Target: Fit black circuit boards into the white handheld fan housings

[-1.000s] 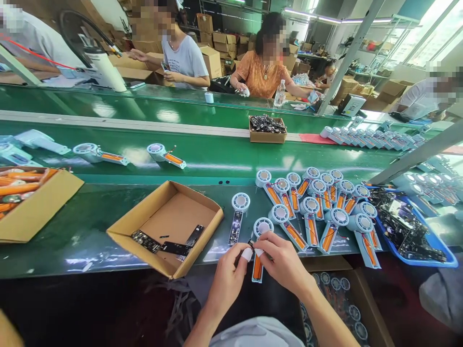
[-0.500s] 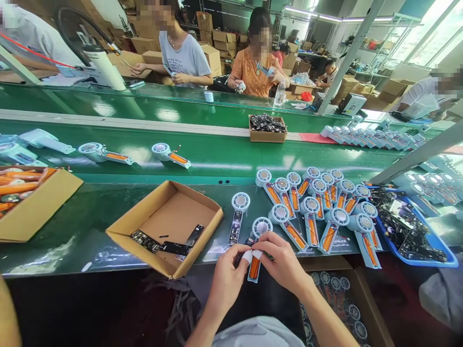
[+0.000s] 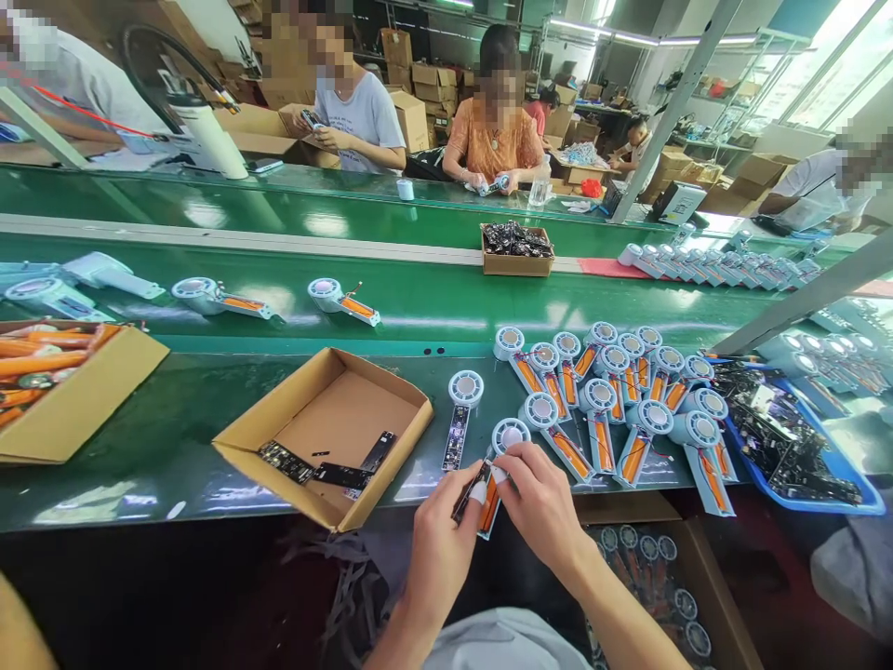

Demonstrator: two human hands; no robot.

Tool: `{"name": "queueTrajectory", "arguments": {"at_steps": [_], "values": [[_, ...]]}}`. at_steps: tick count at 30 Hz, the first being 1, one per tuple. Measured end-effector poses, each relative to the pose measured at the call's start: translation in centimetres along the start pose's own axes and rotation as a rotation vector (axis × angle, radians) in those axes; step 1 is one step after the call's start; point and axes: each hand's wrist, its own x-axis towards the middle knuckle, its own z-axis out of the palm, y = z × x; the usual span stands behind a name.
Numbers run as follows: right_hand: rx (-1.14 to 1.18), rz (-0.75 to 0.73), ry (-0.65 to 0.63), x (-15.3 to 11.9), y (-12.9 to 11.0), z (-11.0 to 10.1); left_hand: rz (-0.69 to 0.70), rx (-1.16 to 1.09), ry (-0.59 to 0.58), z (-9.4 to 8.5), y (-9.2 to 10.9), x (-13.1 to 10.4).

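While left fingers [image 3: 477, 493] pinch circuit board [image 3: 483, 473], fan head [image 3: 511, 435] beyond

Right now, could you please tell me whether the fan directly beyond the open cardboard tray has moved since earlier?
Yes: the fan has moved rightward along the green belt, closer to the two fixed black dots.

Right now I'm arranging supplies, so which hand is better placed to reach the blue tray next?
Probably the right hand: it is nearer the blue tray, while the left hand, farther off, holds a dark circuit board.
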Motion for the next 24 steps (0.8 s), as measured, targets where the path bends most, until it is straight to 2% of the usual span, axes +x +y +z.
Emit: {"name": "queueTrajectory", "arguments": {"at_steps": [4,7,9,14,17,20,24], "values": [[-0.050,0.023,0.050,-0.3,-0.7,0.4,0.197,0.047,0.075,0.3,0.1,-0.3],[-0.034,0.049,0.064,-0.5,-0.8,0.6,0.198,0.010,0.054,0.2,0.0,-0.2],[-0.013,0.046,0.058,-0.4,-0.6,0.6,0.122,-0.057,0.015,0.0,0.0,-0.1],[0.257,0.119,0.096,-0.3,-0.3,0.9,-0.288,-0.409,-0.064,-0.1,-0.1,0.3],[0.346,0.178,0.128,-0.7,-0.3,1.4,-0.363,-0.497,-0.071,0.2,-0.2,0.3],[0.313,0.177,0.166,-1.3,-0.3,2.1,-0.282,-0.373,-0.036,0.4,-0.3,0.0],[0.290,0.174,0.200,-1.8,-0.4,2.8,-0.037,-0.156,0.025,0.5,-0.6,-0.4]]}}
